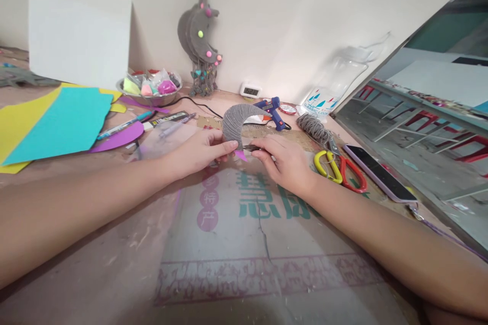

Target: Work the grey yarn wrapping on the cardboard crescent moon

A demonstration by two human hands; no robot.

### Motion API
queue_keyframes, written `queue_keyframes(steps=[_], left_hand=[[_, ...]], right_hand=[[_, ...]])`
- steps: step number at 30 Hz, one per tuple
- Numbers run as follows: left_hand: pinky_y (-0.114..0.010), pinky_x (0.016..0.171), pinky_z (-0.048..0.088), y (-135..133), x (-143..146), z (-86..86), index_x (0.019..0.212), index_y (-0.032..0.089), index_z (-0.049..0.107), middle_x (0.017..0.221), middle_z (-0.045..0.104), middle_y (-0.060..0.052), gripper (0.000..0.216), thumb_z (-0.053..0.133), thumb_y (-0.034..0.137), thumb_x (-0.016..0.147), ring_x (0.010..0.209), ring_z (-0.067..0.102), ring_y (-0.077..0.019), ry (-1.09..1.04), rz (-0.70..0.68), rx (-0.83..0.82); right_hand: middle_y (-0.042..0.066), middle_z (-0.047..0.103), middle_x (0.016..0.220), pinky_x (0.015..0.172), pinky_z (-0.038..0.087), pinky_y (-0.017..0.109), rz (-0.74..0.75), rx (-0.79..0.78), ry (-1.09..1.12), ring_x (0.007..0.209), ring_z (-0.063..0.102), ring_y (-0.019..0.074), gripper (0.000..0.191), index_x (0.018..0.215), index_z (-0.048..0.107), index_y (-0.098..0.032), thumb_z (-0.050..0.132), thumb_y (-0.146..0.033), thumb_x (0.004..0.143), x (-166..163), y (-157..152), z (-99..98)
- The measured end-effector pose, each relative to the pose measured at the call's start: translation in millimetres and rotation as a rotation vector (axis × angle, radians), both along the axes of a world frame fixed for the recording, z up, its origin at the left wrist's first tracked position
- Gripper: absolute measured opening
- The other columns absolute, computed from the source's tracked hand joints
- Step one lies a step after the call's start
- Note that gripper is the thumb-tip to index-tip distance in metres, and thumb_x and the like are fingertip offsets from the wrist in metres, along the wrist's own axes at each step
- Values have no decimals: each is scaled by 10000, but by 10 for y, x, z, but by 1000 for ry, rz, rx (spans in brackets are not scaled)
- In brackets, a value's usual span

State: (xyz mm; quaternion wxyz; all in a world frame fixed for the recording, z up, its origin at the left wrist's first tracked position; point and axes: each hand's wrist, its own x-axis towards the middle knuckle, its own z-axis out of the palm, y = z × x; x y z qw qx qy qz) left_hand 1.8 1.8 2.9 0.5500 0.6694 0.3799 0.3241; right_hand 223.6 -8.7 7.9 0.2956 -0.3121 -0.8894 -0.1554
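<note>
A crescent shape wound in grey yarn (237,121) stands upright on the table, with a bit of magenta card showing at its lower tip. My left hand (198,151) pinches the crescent's lower end between thumb and fingers. My right hand (284,158) is closed around a small dark tool whose tip touches the crescent's lower tip; I cannot make out what the tool is. A ball of grey yarn (313,127) lies just right of the crescent.
Yellow-handled and red-handled scissors (339,168) and a phone (381,171) lie at the right. A blue glue gun (272,110), a bowl of coloured bits (150,87), coloured paper sheets (57,122), pens and a finished grey moon ornament (201,43) stand behind.
</note>
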Motion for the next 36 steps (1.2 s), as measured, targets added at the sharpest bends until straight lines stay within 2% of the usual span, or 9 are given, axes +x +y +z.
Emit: queue_keyframes(steps=[5, 20, 28, 36], left_hand=[[-207, 471, 303, -16, 3, 7, 723, 158, 503, 651, 501, 24, 324, 568, 454, 838, 509, 405, -65, -27, 24, -44], [-209, 491, 331, -14, -1, 36, 756, 152, 537, 655, 507, 19, 319, 564, 459, 837, 550, 444, -80, 15, -1, -7], [-213, 461, 305, -11, -4, 18, 715, 164, 500, 650, 496, 24, 338, 570, 474, 830, 498, 400, -66, -27, 21, -54], [-216, 470, 308, -21, 4, 42, 717, 159, 505, 648, 490, 30, 337, 576, 469, 828, 502, 392, -63, -32, 14, -66]], right_hand=[[66, 692, 887, 736, 479, 276, 12, 6, -27, 818, 634, 170, 214, 1036, 621, -134, 499, -272, 927, 3, 6, -7], [62, 697, 908, 735, 484, 298, 1, -26, -74, 831, 633, 181, 237, 1061, 612, -153, 451, -288, 950, -10, 6, -1], [61, 695, 890, 743, 484, 295, -21, -44, 18, 839, 640, 178, 200, 1008, 624, -157, 482, -277, 935, 21, 19, -9], [57, 692, 882, 723, 474, 289, -1, 7, -29, 807, 630, 177, 196, 1019, 616, -161, 486, -279, 932, 11, 27, -11]])
